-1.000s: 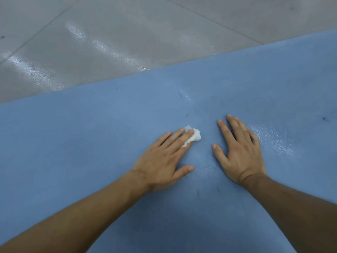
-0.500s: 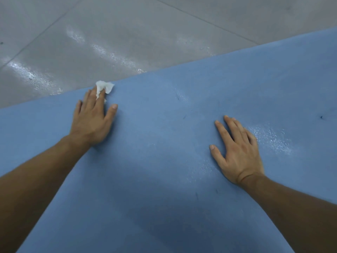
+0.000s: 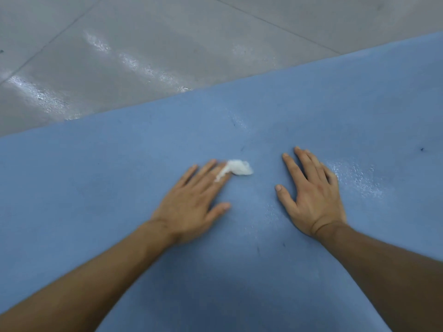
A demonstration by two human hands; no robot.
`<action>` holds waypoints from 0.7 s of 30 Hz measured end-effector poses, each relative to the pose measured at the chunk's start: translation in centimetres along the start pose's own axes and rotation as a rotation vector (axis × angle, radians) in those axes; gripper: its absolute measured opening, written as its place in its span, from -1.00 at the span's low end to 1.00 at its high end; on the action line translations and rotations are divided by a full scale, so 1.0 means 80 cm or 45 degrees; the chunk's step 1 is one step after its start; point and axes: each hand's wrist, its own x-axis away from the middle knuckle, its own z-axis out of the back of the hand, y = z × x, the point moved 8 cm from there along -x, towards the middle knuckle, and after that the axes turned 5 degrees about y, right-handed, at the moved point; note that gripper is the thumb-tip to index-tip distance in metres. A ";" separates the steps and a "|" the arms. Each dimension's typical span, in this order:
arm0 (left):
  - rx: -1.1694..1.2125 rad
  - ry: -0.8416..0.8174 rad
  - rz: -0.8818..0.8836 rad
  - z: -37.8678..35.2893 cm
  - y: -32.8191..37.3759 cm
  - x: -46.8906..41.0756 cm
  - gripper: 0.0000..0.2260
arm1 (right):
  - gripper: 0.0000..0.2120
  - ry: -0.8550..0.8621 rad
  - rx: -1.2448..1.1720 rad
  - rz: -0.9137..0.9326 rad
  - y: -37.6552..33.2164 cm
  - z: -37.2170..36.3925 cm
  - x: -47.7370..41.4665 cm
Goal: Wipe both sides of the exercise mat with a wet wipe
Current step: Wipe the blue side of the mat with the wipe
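1. The floor [image 3: 143, 56], grey and glossy, fills the far left. The mat's far edge runs along it, rising to the right.
2. The mat [image 3: 96, 200] is blue and lies flat, filling the near and right of the view. Only its upper face shows. I judge the other side remains to be wiped, though nothing here proves it.
3. The left hand [image 3: 191, 204] lies palm down on the mat near the middle, fingers straight and close together. It clasps nothing in a fist; its fingertips press the wipe down. The hand is blurred, so I judge it is mid-stroke.
4. The wipe [image 3: 237, 167] is a small white wad, bunched up, poking out right of those fingertips. A thin tail lies over one finger. Whether it is nipped between two fingers I cannot tell.
   - Risk: held by pressure alone, the wad could slip out on a fast stroke and be left behind.
   - Risk: bunched so small, it covers a narrow track, so strips of mat may be missed.
5. The right hand [image 3: 311, 195] is just right of the wipe but apart from it, flat, fingers spread, holding nothing. It seems to pin the mat.
   - Risk: if it lifts, the stroke could drag or ruck the mat.
6. A wet sheen [image 3: 354, 178] lies right of that hand, so a palm could slide there.
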 end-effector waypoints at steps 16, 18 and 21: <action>0.112 0.128 0.559 0.037 -0.131 0.032 -0.27 | -0.33 0.002 -0.003 -0.001 0.000 0.000 0.001; 0.099 0.085 0.279 0.023 -0.057 0.024 -0.28 | -0.33 0.009 -0.002 0.001 0.001 0.000 0.001; 0.071 0.008 -0.105 -0.005 0.061 0.023 -0.30 | -0.33 0.017 -0.002 0.007 0.002 -0.001 0.002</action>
